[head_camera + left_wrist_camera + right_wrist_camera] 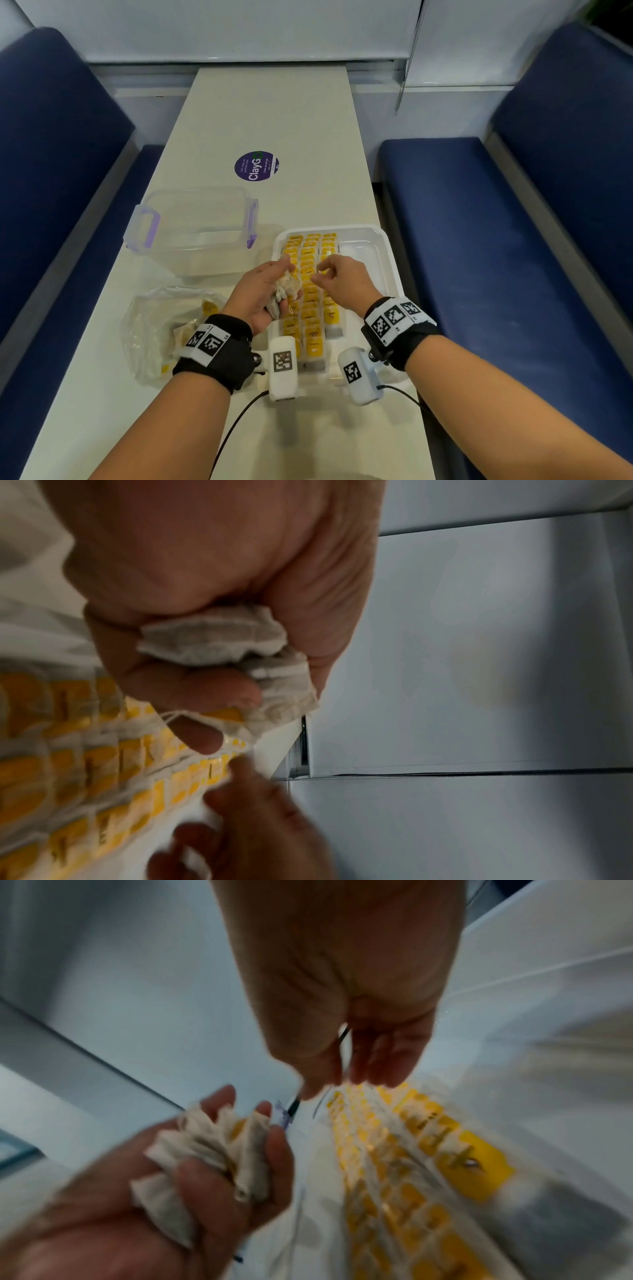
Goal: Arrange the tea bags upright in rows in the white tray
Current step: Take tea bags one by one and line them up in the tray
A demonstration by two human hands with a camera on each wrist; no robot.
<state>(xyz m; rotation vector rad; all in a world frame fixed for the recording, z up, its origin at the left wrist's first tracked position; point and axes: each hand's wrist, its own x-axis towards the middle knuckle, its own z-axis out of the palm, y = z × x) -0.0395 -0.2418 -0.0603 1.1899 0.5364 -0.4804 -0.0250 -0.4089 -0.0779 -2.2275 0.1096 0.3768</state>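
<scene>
At the far left of the counter [267, 113] lies a crumpled clear plastic bag [161, 329] with a few yellow-tagged tea bags inside it. Just beyond it stands a clear plastic container [195, 229] with purple latches, and farther back a round purple sticker [257, 165] sits on the counter top. The left hand [263, 294] hovers at the left edge of the white tray [373, 240], palm up, its fingers [192, 685] curled round a bunch of loose tea bags [286, 291], which look crumpled in the left wrist view. In the tray, three rows of tea bags with yellow tags [313, 308] stand packed along its left part; the right part shows bare white floor. The right hand [346, 279] hangs over these rows, its fingers [380, 1058] loosely bent with the tips near one another; the blurred pictures do not show whether they pinch anything.
</scene>
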